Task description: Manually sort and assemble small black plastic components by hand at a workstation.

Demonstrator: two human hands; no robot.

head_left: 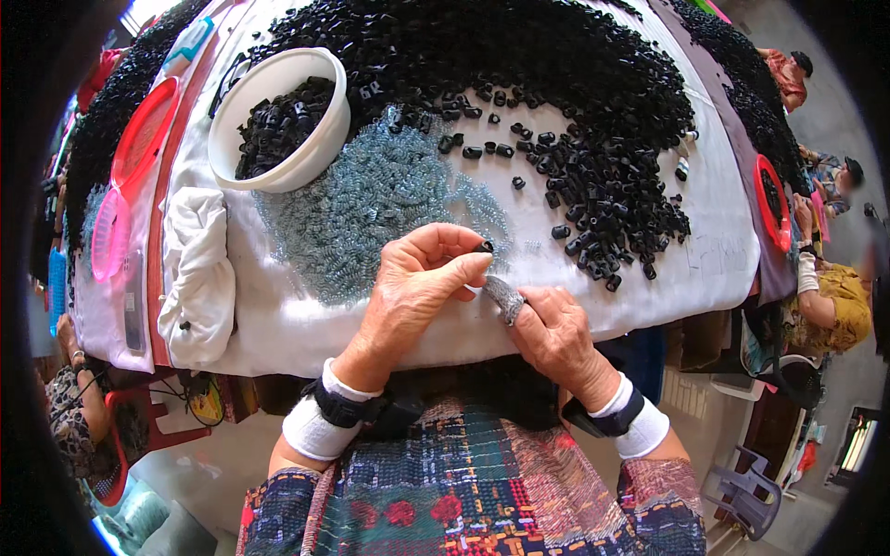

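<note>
My left hand (414,285) pinches a small black plastic part (485,246) between thumb and forefinger, just above the table's near edge. Close beside it, my right hand (559,335) points its forefinger, wrapped in a grey finger cover (504,300), toward that part. The other fingers of this hand are curled in, and whatever they hold is hidden. Beyond my hands spreads a heap of small metal coil springs (371,218). Loose black plastic parts (598,199) lie scattered to the right, joining a much larger black pile (482,46) at the back.
A white bowl (341,120) of black parts stands behind the springs at left. On the white cloth lies a crumpled white cloth bundle (197,278). Red (123,167) and pink (102,236) baskets sit further left. Other people (839,310) work on both sides; a grey plastic chair (749,491) stands lower right.
</note>
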